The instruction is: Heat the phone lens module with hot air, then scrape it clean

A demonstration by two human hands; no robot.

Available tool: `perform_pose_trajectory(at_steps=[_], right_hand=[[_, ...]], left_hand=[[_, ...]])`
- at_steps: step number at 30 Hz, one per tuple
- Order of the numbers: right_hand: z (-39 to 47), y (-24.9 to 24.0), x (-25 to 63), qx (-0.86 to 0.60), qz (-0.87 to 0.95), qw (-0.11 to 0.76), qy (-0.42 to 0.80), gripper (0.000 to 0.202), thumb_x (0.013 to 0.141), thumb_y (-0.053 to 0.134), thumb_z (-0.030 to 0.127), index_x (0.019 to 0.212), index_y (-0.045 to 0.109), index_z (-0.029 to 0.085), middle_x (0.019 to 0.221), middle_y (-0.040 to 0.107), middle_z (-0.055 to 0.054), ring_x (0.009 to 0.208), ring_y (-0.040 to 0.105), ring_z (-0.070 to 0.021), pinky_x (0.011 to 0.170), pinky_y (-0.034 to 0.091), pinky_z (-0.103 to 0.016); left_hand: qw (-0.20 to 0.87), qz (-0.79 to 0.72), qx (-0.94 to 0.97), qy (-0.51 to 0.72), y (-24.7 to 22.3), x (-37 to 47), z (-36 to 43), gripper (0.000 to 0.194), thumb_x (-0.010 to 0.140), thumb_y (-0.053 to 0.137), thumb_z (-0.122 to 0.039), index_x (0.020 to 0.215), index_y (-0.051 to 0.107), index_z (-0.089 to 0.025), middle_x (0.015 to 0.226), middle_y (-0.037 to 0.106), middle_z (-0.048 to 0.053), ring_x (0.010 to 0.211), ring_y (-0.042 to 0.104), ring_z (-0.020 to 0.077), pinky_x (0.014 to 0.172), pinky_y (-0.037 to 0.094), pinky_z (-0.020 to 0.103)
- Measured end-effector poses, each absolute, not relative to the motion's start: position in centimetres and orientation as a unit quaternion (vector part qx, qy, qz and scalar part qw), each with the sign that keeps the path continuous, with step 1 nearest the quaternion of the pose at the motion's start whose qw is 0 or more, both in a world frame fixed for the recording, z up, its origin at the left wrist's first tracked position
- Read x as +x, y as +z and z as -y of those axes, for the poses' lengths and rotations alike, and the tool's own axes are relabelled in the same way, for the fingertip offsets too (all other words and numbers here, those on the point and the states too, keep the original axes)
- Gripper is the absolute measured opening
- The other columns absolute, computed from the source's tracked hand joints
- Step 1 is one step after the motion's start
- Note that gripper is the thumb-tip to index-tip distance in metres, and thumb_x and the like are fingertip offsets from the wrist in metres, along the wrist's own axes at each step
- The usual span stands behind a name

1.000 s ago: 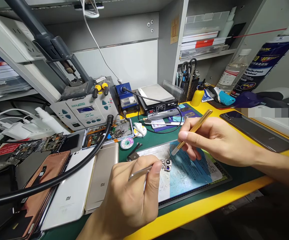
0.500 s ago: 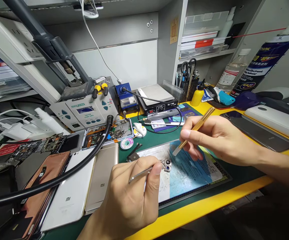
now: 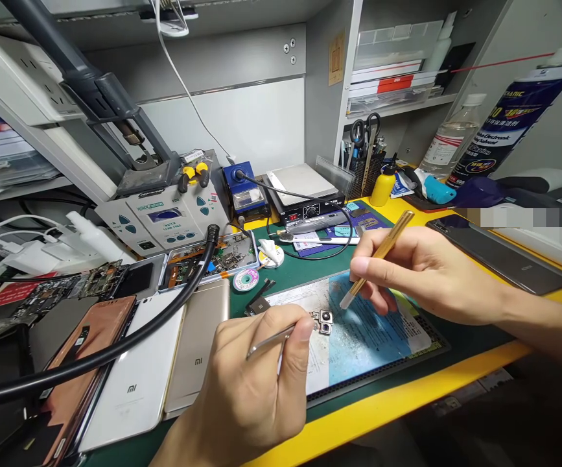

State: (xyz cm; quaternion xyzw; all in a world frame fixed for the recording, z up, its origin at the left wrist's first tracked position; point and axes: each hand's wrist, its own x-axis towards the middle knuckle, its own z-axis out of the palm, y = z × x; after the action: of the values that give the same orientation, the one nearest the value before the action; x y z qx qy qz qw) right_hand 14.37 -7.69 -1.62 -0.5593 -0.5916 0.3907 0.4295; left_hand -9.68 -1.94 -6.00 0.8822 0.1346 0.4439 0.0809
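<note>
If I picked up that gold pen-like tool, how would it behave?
The gold tool in the right hand looks slim and straight, so probably light and stiff. Its shiny, pen-like barrel might feel slippery and could roll.

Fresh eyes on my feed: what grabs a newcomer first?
Front and center, the right hand holds a gold tool and the left hand a slim metal tool, with a small camera module between them. Next, the black hose curving over the phones at left. Then the big dark blue can at upper right.

A yellow bottle (image 3: 382,188) stands beside a black mesh holder (image 3: 369,175); a white phone (image 3: 129,383) adjoins a gold phone (image 3: 200,340).
</note>
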Motion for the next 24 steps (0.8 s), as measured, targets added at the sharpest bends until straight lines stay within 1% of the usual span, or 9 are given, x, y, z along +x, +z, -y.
perform_pose_trajectory(at_steps=[4, 7, 9, 14, 16, 19, 22, 24], right_hand=[[7.94, -1.56, 14.35, -0.564, 0.599, 0.407, 0.397, 0.041, 0.092, 0.076, 0.054, 0.07, 0.064, 0.022, 0.055, 0.064, -0.001, 0.049, 0.06, -0.0155, 0.048, 0.046, -0.027], [7.95, -1.41, 14.32, -0.574, 0.599, 0.414, 0.374, 0.041, 0.09, 0.077, 0.056, 0.071, 0.064, 0.022, 0.06, 0.066, -0.003, 0.059, 0.067, -0.0193, 0.048, 0.046, -0.027], [7.93, -1.43, 14.32, -0.575, 0.599, 0.419, 0.366, 0.04, 0.089, 0.079, 0.055, 0.072, 0.065, 0.022, 0.063, 0.067, -0.003, 0.062, 0.069, -0.0202, 0.049, 0.047, -0.027], [8.02, -1.77, 14.26, -0.562, 0.605, 0.403, 0.396, 0.039, 0.094, 0.075, 0.052, 0.072, 0.065, 0.022, 0.054, 0.065, 0.0, 0.047, 0.057, -0.0142, 0.047, 0.045, -0.026], [8.05, -1.77, 14.18, -0.565, 0.605, 0.395, 0.398, 0.041, 0.094, 0.075, 0.052, 0.069, 0.064, 0.021, 0.052, 0.064, 0.0, 0.048, 0.058, -0.0147, 0.048, 0.045, -0.026], [8.04, -1.56, 14.09, -0.575, 0.606, 0.403, 0.373, 0.044, 0.093, 0.075, 0.054, 0.066, 0.063, 0.021, 0.056, 0.064, -0.002, 0.053, 0.062, -0.0163, 0.048, 0.046, -0.026], [8.04, -1.41, 14.13, -0.585, 0.604, 0.412, 0.352, 0.044, 0.092, 0.076, 0.055, 0.067, 0.063, 0.021, 0.062, 0.066, -0.003, 0.056, 0.062, -0.0164, 0.049, 0.047, -0.026], [8.09, -1.48, 14.21, -0.579, 0.602, 0.413, 0.364, 0.042, 0.092, 0.076, 0.054, 0.068, 0.063, 0.021, 0.06, 0.066, -0.002, 0.054, 0.06, -0.0155, 0.049, 0.046, -0.025]], left_hand=[[0.073, -0.141, 0.884, 0.439, -5.95, -9.85, 2.05, 0.014, 0.096, 0.056, -0.003, 0.1, 0.064, -0.014, 0.085, 0.077, 0.001, 0.068, 0.072, 0.0122, 0.065, 0.051, 0.029], [0.07, -0.143, 0.885, 0.438, -5.87, -9.8, 2.08, 0.015, 0.096, 0.056, -0.003, 0.1, 0.064, -0.014, 0.085, 0.077, 0.0, 0.067, 0.072, 0.0115, 0.065, 0.051, 0.029], [0.071, -0.143, 0.883, 0.44, -5.84, -9.75, 2.09, 0.015, 0.096, 0.056, -0.002, 0.101, 0.064, -0.014, 0.085, 0.077, 0.0, 0.067, 0.072, 0.011, 0.064, 0.05, 0.029], [0.074, -0.144, 0.883, 0.441, -5.8, -9.71, 2.1, 0.016, 0.095, 0.056, -0.002, 0.1, 0.064, -0.014, 0.084, 0.076, -0.001, 0.065, 0.071, 0.0102, 0.064, 0.05, 0.028], [0.076, -0.144, 0.883, 0.44, -5.8, -9.72, 2.08, 0.016, 0.095, 0.056, -0.002, 0.101, 0.064, -0.014, 0.084, 0.076, -0.001, 0.065, 0.071, 0.0103, 0.063, 0.05, 0.028], [0.075, -0.148, 0.883, 0.44, -5.84, -9.72, 2.05, 0.015, 0.096, 0.057, -0.003, 0.101, 0.064, -0.015, 0.084, 0.076, -0.001, 0.065, 0.071, 0.0106, 0.063, 0.05, 0.028], [0.075, -0.15, 0.882, 0.441, -5.85, -9.72, 2.07, 0.014, 0.096, 0.057, -0.003, 0.101, 0.063, -0.015, 0.084, 0.076, -0.001, 0.063, 0.071, 0.0107, 0.061, 0.05, 0.028], [0.078, -0.151, 0.881, 0.441, -5.8, -9.74, 2.11, 0.014, 0.095, 0.056, -0.003, 0.1, 0.063, -0.016, 0.082, 0.076, -0.001, 0.062, 0.07, 0.0107, 0.06, 0.05, 0.027]])
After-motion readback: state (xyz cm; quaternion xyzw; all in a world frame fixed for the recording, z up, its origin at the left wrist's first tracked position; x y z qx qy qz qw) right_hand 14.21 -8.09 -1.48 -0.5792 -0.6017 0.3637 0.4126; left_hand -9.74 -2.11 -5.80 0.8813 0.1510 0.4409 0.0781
